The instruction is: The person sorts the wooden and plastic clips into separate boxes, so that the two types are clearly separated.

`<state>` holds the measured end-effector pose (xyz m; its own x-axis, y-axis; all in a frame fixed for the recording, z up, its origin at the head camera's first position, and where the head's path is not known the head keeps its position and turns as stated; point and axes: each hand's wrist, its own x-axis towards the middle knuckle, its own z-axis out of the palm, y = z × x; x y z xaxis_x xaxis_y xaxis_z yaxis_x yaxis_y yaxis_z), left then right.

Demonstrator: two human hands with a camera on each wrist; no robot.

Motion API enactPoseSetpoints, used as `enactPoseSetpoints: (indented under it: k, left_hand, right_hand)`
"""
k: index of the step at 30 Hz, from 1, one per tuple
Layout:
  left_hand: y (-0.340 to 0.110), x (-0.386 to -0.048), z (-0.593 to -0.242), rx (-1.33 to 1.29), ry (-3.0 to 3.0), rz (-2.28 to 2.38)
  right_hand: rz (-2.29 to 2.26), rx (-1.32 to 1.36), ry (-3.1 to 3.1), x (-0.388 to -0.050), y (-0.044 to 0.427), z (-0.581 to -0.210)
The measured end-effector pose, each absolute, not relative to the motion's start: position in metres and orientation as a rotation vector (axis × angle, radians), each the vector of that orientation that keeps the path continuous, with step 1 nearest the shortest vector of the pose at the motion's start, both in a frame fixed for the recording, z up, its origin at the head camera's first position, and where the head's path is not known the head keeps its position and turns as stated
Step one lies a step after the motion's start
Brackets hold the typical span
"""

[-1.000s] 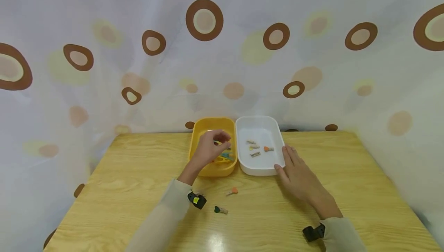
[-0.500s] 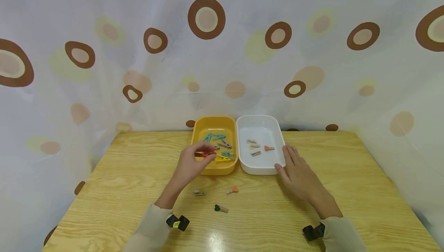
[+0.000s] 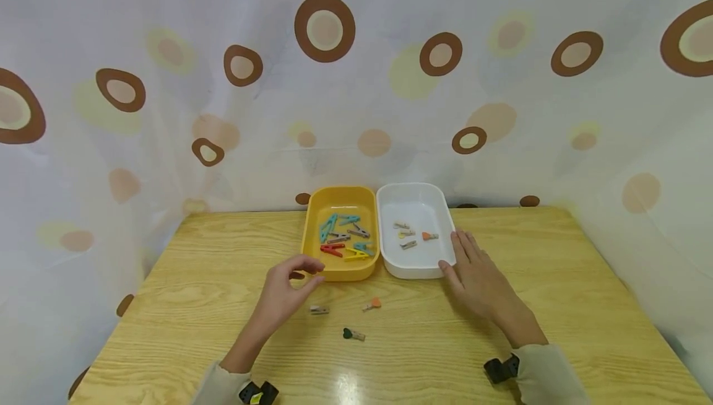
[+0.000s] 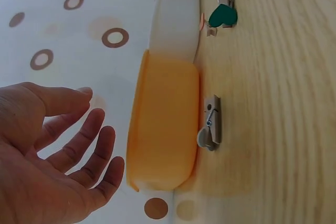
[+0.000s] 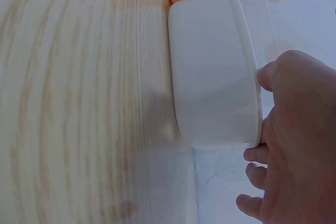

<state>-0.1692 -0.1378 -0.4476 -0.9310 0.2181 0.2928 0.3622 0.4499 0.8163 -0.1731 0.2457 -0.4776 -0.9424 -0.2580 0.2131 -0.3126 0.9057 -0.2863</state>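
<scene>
My left hand [image 3: 281, 290] hovers just in front of the yellow tray [image 3: 346, 274], thumb and fingers apart with nothing between them. Inside that tray lie a red plastic clip [image 3: 332, 249], a yellow clip [image 3: 356, 255], and several teal and grey ones. My right hand [image 3: 483, 281] rests on the right rim of the white tray [image 3: 414, 272], its fingers fairly straight. Several small wooden clothespins lie in the white tray, one with an orange heart [image 3: 429, 236]. On the table are a clothespin with a grey top [image 4: 211, 124], a green-heart clothespin [image 3: 353, 334] and an orange-heart clothespin [image 3: 371, 304].
Both trays stand side by side at the back of the wooden table [image 3: 423, 355]. Behind them hangs a pale cloth [image 3: 356, 83] with brown ring patterns. Both wrists wear small black cameras.
The left hand has drawn back from over the yellow tray toward the near left. A red clip that was beside its fingers now lies in that tray. The right hand stays put.
</scene>
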Motion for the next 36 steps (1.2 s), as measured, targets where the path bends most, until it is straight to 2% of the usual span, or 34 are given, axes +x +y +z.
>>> enactPoseSetpoints:
  k: [11, 22, 36]
  left_hand:
    - [-0.145, -0.159, -0.469, -0.496, -2.699, -1.333]
    - [-0.159, -0.164, -0.487, -0.512, -2.826, -1.336]
    - [-0.156, -0.164, -0.492, -0.586, -2.872, -1.256]
  right_hand:
    - [0.461, 0.436, -2.918, -0.176, 0.248, -0.471]
    - [0.486, 0.431, -2.916, -0.176, 0.245, -0.479]
    - [0.481, 0.433, -2.918, -0.175, 0.244, -0.476]
